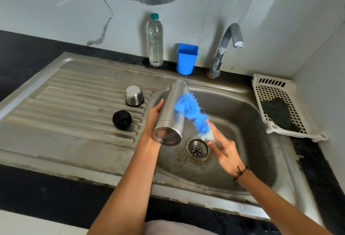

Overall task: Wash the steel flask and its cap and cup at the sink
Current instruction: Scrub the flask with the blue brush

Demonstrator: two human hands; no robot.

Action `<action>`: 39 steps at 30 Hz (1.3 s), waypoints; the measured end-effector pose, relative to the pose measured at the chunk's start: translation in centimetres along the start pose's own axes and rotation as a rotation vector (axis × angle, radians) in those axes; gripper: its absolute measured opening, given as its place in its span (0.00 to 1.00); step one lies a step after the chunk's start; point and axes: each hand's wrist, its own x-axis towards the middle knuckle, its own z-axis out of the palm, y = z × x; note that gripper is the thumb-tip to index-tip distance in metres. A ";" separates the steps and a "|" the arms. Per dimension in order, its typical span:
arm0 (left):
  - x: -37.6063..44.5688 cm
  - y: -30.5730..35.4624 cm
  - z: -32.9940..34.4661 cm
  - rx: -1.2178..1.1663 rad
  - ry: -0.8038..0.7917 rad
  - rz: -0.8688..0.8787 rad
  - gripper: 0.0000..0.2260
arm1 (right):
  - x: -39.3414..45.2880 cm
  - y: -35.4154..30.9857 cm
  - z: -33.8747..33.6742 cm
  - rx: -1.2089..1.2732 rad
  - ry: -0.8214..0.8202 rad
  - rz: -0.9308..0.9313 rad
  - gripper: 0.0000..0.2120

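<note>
Left hand (155,112) grips the steel flask (170,112) over the sink (242,115); right hand (223,147) holds a blue brush (192,112) against it. Cap (122,119) and cup (134,95) wait on the drainboard (74,104), likely unwashed.

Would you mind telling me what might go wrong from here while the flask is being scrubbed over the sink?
1. The left hand grips the tilted steel flask from one side only; if wet, it may slip into the sink.
2. The right hand holds the blue brush near its end, so it may twist loose.
3. The cup and black cap sit close by on the drainboard; an elbow swing could knock them.
</note>
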 end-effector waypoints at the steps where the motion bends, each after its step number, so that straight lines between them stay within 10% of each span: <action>1: 0.0 -0.1 -0.1 0.002 -0.013 -0.017 0.20 | -0.3 0.1 0.4 -0.006 0.005 0.017 0.24; 6: -0.3 0.0 0.4 0.021 -0.183 -0.170 0.34 | 3.0 0.9 0.6 -0.106 0.163 0.167 0.33; 17: 0.8 0.1 -0.5 -0.074 -0.001 -0.072 0.20 | 1.0 0.0 -0.2 -0.025 -0.019 -0.005 0.27; 21: 1.1 -0.3 -0.8 -0.145 -0.023 -0.058 0.34 | 2.7 0.7 -0.2 -0.129 0.037 0.169 0.38; 26: 0.8 0.1 0.0 -0.228 0.024 -0.047 0.17 | 3.3 0.0 -1.5 0.080 0.025 0.105 0.27; 33: 0.2 0.5 -0.6 -0.144 -0.017 -0.065 0.32 | 0.8 -1.7 -1.5 -0.016 -0.156 -0.123 0.23; 39: 0.5 0.5 1.3 -0.153 -0.097 -0.077 0.30 | 4.6 -0.3 -2.0 -0.203 -0.022 0.127 0.34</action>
